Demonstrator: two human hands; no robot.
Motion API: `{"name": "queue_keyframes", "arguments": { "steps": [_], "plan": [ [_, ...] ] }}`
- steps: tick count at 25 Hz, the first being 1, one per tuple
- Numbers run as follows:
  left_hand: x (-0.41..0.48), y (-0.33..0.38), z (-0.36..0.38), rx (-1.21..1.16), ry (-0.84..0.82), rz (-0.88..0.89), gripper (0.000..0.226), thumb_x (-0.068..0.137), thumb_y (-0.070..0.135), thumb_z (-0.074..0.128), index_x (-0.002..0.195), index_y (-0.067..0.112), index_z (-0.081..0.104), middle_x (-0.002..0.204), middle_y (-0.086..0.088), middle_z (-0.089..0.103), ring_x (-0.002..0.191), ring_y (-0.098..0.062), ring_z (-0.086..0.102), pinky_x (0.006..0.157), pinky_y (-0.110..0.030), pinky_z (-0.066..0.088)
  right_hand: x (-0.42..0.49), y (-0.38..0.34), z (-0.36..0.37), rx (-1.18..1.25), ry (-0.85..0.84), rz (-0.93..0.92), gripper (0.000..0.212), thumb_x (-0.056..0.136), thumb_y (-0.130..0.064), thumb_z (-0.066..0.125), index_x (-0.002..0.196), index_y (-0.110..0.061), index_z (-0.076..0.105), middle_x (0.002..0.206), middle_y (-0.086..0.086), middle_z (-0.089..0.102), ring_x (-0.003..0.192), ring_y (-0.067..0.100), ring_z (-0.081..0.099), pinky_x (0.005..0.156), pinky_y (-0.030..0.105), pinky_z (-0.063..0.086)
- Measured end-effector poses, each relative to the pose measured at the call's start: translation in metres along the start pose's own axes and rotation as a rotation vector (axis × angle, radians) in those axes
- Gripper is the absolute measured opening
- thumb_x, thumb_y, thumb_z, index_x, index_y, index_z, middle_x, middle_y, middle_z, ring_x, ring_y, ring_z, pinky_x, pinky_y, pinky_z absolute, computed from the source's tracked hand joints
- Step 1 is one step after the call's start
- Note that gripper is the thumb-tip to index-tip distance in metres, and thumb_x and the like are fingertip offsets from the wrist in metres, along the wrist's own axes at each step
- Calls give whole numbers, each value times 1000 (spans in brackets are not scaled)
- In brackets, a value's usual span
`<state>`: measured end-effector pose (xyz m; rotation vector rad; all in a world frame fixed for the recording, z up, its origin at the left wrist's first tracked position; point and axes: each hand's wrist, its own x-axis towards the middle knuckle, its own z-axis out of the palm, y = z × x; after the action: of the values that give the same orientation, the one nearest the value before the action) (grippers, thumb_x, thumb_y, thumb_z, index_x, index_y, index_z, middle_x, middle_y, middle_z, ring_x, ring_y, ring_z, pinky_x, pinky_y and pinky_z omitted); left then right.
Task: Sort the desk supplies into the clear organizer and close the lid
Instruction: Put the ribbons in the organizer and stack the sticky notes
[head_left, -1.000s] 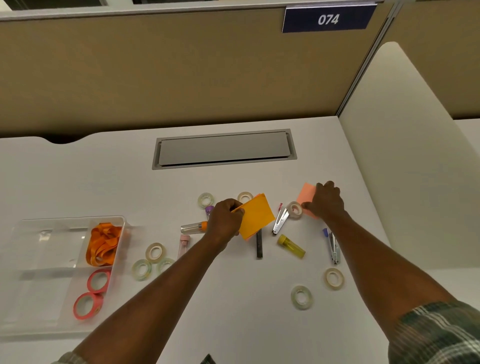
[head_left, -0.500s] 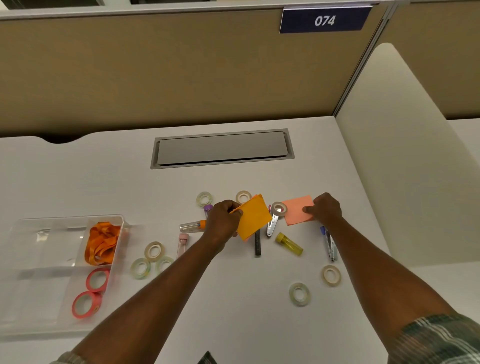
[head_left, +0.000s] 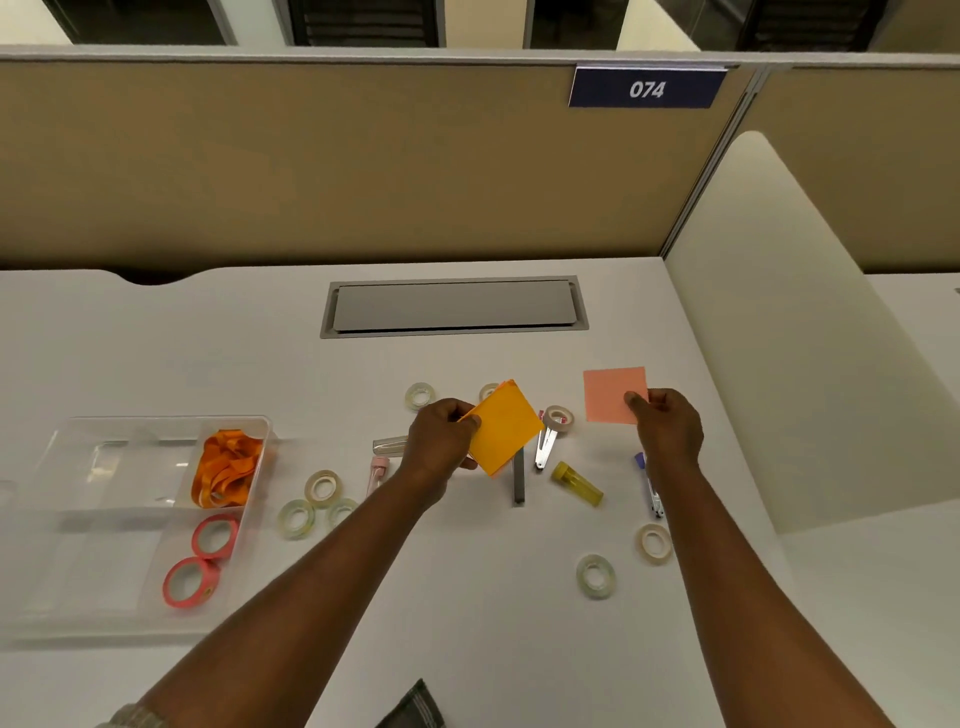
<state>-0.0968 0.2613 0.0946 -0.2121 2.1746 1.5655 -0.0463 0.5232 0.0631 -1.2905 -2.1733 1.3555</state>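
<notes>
Clear plastic, the organizer (head_left: 130, 452) at the lower left of the frame held only orange bands (head_left: 228, 467) and two pink tape rolls (head_left: 202, 561), its lid not visibly on. At centre the left hand (head_left: 441, 441) pinched an orange notepad (head_left: 506, 426) and the right hand (head_left: 667, 426) pinched a pink note (head_left: 608, 389), both above the desk (head_left: 208, 338). Most sorting seemingly remained: clear tape rolls (head_left: 311, 504), small tubes (head_left: 576, 483) and clips (head_left: 545, 449) lay scattered.
</notes>
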Motion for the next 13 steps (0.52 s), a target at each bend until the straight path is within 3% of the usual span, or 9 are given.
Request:
{"name": "queue_keyframes", "arguments": {
  "steps": [4,7,9,13],
  "plan": [
    [-17,1,-10,-94,2,-35,8,96,19,59,103,14,59,102,-11,63,78,-29,66,45,-21,49,-57,-19,4,247,-75,-59,12,95,-18,62,104,-14,56,111,11,67,93,27,67,72,35,60],
    [-30,1,-21,-202,-4,-70,9,96,18,60,104,15,57,97,-7,61,73,-27,66,48,-23,54,-113,-30,19,58,-101,-424,9,94,-17,62,98,-17,54,87,0,67,73,17,64,63,19,51],
    [-38,-2,-28,-259,-8,-82,9,95,17,60,103,17,56,95,-2,61,77,-29,69,54,-27,58,-150,-33,35,-55,-158,-628,12,93,-16,64,100,-17,55,88,-3,67,72,13,62,62,19,46],
    [-56,-11,-49,-391,-26,-68,17,92,15,58,108,12,60,94,-12,73,75,-27,74,61,-31,60,-204,-34,65,-214,-280,-717,21,93,-19,61,113,-18,54,98,-2,66,81,15,63,64,21,50]
  ]
}}
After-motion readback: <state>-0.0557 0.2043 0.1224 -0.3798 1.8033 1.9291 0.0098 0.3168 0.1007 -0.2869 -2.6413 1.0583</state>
